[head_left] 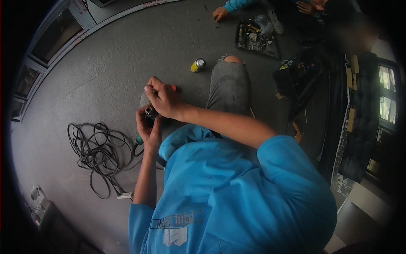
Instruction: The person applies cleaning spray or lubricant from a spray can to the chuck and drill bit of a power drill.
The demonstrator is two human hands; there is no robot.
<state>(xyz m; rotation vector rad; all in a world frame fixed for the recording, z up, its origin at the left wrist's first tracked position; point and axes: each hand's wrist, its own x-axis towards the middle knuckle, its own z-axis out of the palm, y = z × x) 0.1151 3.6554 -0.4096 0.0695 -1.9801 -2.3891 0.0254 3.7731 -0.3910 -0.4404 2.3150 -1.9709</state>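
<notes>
My left hand (148,129) is wrapped round the toothed metal chuck (149,111) of what looks like a power drill; most of the tool's body is hidden by my hands and lap. A green part (138,139) shows beside my left wrist, with a black cord close by. Just above the chuck, my right hand (164,99) is closed, its thumb and fingers pressed together. Whatever it grips cannot be made out. A small red piece (174,87) peeks out beyond the right hand's knuckles.
A tangled black cable (99,148) lies on the grey floor at left, by a white power strip (124,195). A yellow spray can (197,65) stands near my knee. Beyond are a tray of tools (258,40), a black tool bag (298,78) and another person's hand (220,14).
</notes>
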